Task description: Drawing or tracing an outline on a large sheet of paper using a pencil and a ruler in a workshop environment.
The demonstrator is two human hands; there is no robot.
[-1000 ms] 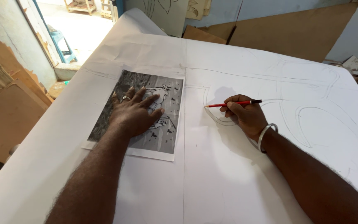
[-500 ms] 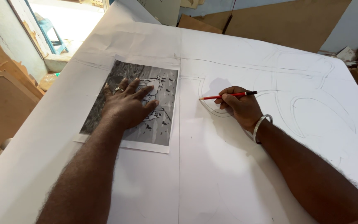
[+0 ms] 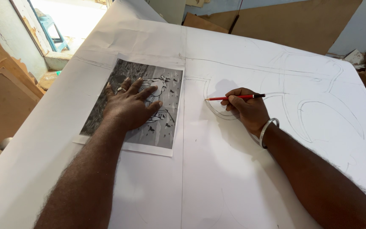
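Nearest, two bare forearms are seen reaching up from the bottom edge across a large white paper sheet (image 3: pixel 200 178) that covers the surface. A vertical pencil line is drawn down the sheet between the two arms.

On the left, the left hand (image 3: pixel 130 106) is laid flat, palm down, on a black-and-white printed picture (image 3: pixel 157 127). Its grip is fully open, the fingers are spread, and nothing is held; the print is only pressed against the sheet. A ring (image 3: pixel 120 89) is worn on one finger. The print lies just left of the vertical line, slightly tilted, with a white margin shown along its lower edge.

On the right, the right hand (image 3: pixel 246 108) is rested on the sheet, and its grip is closed around a red pencil (image 3: pixel 234 97). The pencil is held nearly level, its tip pointed left and set at or just above a curved pencil line (image 3: pixel 221 114), just right of the vertical line. A metal bangle (image 3: pixel 268 129) is worn on the wrist.

Further off, faint pencil outlines (image 3: pixel 331 106) of large curved shapes are spread over the right part of the sheet. Beyond the far edge, brown boards (image 3: pixel 301 21) are leaned against a blue wall, and a blue stool (image 3: pixel 54 32) is seen in a bright doorway at upper left.
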